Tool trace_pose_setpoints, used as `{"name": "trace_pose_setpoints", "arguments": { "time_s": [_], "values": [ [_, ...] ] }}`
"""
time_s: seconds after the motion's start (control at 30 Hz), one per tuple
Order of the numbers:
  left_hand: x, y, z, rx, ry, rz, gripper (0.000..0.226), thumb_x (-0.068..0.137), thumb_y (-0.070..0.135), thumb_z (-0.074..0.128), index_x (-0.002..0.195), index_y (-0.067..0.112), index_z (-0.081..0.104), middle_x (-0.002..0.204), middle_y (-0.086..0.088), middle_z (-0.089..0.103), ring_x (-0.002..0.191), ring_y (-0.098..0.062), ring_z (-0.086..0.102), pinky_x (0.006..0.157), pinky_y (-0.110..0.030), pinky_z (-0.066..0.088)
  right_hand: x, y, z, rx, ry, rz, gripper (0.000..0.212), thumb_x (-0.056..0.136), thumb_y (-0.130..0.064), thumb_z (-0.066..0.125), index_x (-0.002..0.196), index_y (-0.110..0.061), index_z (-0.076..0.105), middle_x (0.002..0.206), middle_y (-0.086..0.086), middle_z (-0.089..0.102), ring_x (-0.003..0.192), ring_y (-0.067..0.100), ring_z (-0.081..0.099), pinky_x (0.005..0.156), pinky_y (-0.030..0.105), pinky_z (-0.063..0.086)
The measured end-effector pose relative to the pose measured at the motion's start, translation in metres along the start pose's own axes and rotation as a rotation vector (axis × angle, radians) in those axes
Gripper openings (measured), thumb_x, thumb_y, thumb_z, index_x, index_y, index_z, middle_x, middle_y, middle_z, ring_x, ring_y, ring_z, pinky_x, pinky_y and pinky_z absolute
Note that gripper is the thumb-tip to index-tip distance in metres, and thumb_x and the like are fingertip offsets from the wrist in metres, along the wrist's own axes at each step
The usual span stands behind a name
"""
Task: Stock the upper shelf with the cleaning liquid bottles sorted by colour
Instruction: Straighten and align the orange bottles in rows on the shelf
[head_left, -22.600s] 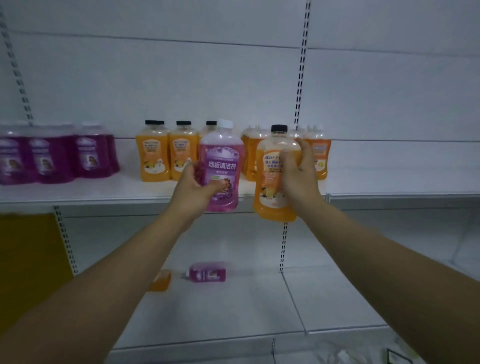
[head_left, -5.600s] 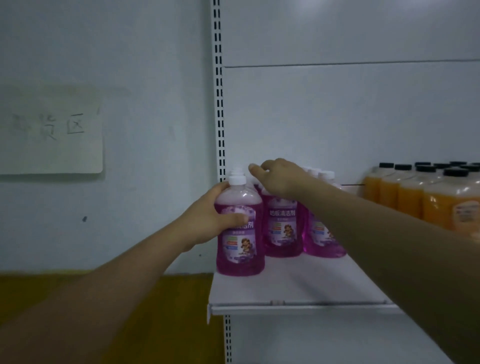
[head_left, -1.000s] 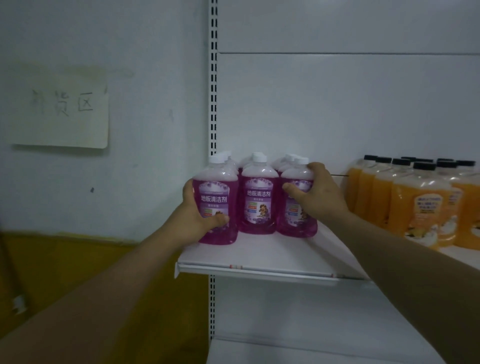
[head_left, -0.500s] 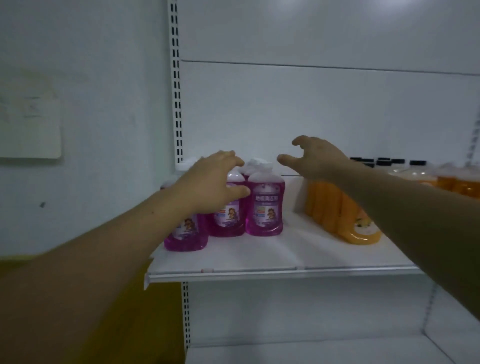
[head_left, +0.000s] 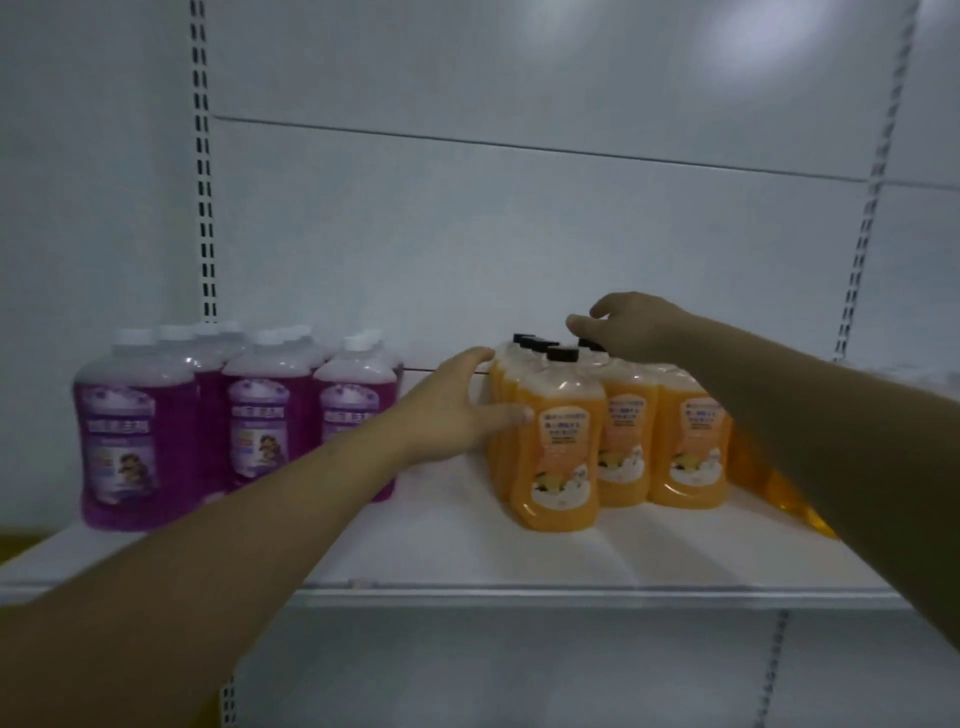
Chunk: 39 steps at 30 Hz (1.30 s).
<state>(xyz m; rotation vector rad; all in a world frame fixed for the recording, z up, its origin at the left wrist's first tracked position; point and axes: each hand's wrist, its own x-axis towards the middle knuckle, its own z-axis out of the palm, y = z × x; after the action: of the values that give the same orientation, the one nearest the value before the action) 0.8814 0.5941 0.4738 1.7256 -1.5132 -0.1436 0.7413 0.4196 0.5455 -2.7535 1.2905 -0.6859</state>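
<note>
Left hand (head_left: 457, 410): reaching forward, fingers straight and spread, flat against the left flank of the orange bottles (head_left: 608, 436) — thumb laid across the front of the nearest one, nothing gripped. Right hand (head_left: 631, 327): above the same group, fingers loosely bent, fingertips at the black caps (head_left: 562, 354) of the rear bottles; hard to tell whether touching or just over them, no bottle enclosed.

Orange bottles: clear plastic, flattened and waisted, filled with orange liquid up to a pale shoulder, narrow necks, black screw caps, white-and-orange front labels with small print and a dark picture. Standing upright in close rows, touching one another, centre-right on the upper shelf (head_left: 467, 561); further orange ones partly hidden behind the right forearm.

Purple bottles (head_left: 234, 415): broader, rounded shoulders, magenta-purple liquid, white caps, lilac labels with a small cartoon figure. Upright in three columns running back to the wall, at the left end of the same shelf — well apart from the orange group, a bare strip of shelf between.

Upper shelf: white, pale front edge, white back panel (head_left: 467, 234), slotted uprights (head_left: 205, 156) on either side.
</note>
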Motion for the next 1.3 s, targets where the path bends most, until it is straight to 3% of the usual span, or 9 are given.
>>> {"name": "trace_pose_setpoints", "arguments": {
  "time_s": [0.07, 0.13, 0.33, 0.43, 0.57, 0.77, 0.87, 1.03, 1.3],
  "values": [
    [0.007, 0.012, 0.021, -0.15, -0.019, -0.041, 0.075, 0.084, 0.02, 0.069, 0.145, 0.021, 0.024, 0.098, 0.026, 0.041, 0.072, 0.028, 0.046, 0.054, 0.005, 0.036, 0.008, 0.015, 0.004, -0.019, -0.059, -0.031, 0.07, 0.095, -0.063, 0.033, 0.144, -0.013, 0.041, 0.149, 0.008, 0.042, 0.134, 0.028, 0.039, 0.107, 0.04, 0.032],
    [0.011, 0.019, 0.041, -0.249, -0.029, -0.085, 0.081, 0.084, 0.008, 0.067, 0.146, 0.021, 0.016, 0.087, 0.028, 0.033, 0.051, 0.032, 0.04, 0.048, 0.004, 0.037, 0.012, 0.026, 0.011, -0.018, -0.119, -0.069, 0.071, 0.096, -0.063, 0.028, 0.145, -0.013, 0.039, 0.151, 0.008, 0.04, 0.136, 0.027, 0.037, 0.109, 0.041, 0.029],
    [0.022, 0.004, 0.077, -0.313, 0.063, -0.104, 0.092, 0.073, 0.005, 0.078, 0.125, 0.045, 0.014, 0.108, 0.018, 0.053, 0.086, 0.006, 0.058, 0.059, -0.009, 0.049, 0.017, 0.04, 0.033, 0.18, -0.119, -0.118, 0.073, 0.093, -0.068, 0.027, 0.146, -0.019, 0.038, 0.151, 0.009, 0.036, 0.133, 0.031, 0.04, 0.108, 0.045, 0.035],
    [0.025, 0.001, 0.08, -0.325, 0.056, -0.104, 0.098, 0.073, 0.005, 0.078, 0.138, 0.038, 0.013, 0.111, 0.012, 0.057, 0.093, 0.0, 0.062, 0.066, -0.015, 0.053, 0.018, 0.042, 0.039, 0.232, -0.091, -0.132, 0.074, 0.09, -0.07, 0.03, 0.144, -0.021, 0.04, 0.15, 0.009, 0.037, 0.129, 0.032, 0.044, 0.105, 0.049, 0.039],
    [0.028, -0.002, 0.075, -0.312, 0.011, -0.147, 0.108, 0.075, 0.01, 0.077, 0.146, 0.036, 0.001, 0.117, 0.004, 0.059, 0.102, -0.012, 0.063, 0.085, -0.036, 0.055, 0.018, 0.044, 0.046, 0.251, -0.037, -0.127, 0.07, 0.091, -0.067, 0.034, 0.147, -0.024, 0.034, 0.152, 0.006, 0.034, 0.132, 0.032, 0.041, 0.106, 0.05, 0.039],
    [0.027, 0.0, 0.076, -0.323, 0.046, -0.176, 0.115, 0.076, 0.011, 0.077, 0.146, 0.036, -0.011, 0.105, 0.019, 0.051, 0.094, -0.002, 0.058, 0.07, -0.02, 0.051, 0.016, 0.044, 0.047, 0.229, -0.025, -0.15, 0.067, 0.094, -0.062, 0.035, 0.147, -0.021, 0.034, 0.152, 0.008, 0.033, 0.133, 0.031, 0.04, 0.106, 0.048, 0.039],
    [0.027, -0.001, 0.08, -0.318, 0.08, -0.16, 0.106, 0.072, 0.012, 0.08, 0.14, 0.04, 0.003, 0.104, 0.019, 0.051, 0.089, 0.001, 0.057, 0.062, -0.013, 0.049, 0.016, 0.045, 0.045, 0.179, 0.021, -0.181, 0.065, 0.096, -0.058, 0.034, 0.148, -0.019, 0.033, 0.154, 0.007, 0.03, 0.137, 0.03, 0.034, 0.11, 0.046, 0.034],
    [0.03, -0.002, 0.08, -0.284, 0.064, -0.149, 0.105, 0.072, 0.015, 0.08, 0.144, 0.032, 0.006, 0.109, 0.014, 0.056, 0.095, -0.002, 0.059, 0.071, -0.018, 0.051, 0.009, 0.038, 0.044, 0.143, 0.067, -0.291, 0.06, 0.095, -0.061, 0.034, 0.144, -0.027, 0.04, 0.152, 0.003, 0.034, 0.14, 0.025, 0.027, 0.111, 0.046, 0.027],
    [0.031, -0.007, 0.079, -0.282, 0.061, -0.164, 0.104, 0.073, 0.015, 0.08, 0.145, 0.031, 0.007, 0.112, 0.01, 0.058, 0.099, -0.007, 0.061, 0.08, -0.027, 0.053, 0.006, 0.038, 0.044, 0.177, 0.022, -0.301, 0.053, 0.097, -0.057, 0.035, 0.135, -0.025, 0.052, 0.145, 0.004, 0.044, 0.132, 0.024, 0.038, 0.103, 0.04, 0.033]
  ]
}}
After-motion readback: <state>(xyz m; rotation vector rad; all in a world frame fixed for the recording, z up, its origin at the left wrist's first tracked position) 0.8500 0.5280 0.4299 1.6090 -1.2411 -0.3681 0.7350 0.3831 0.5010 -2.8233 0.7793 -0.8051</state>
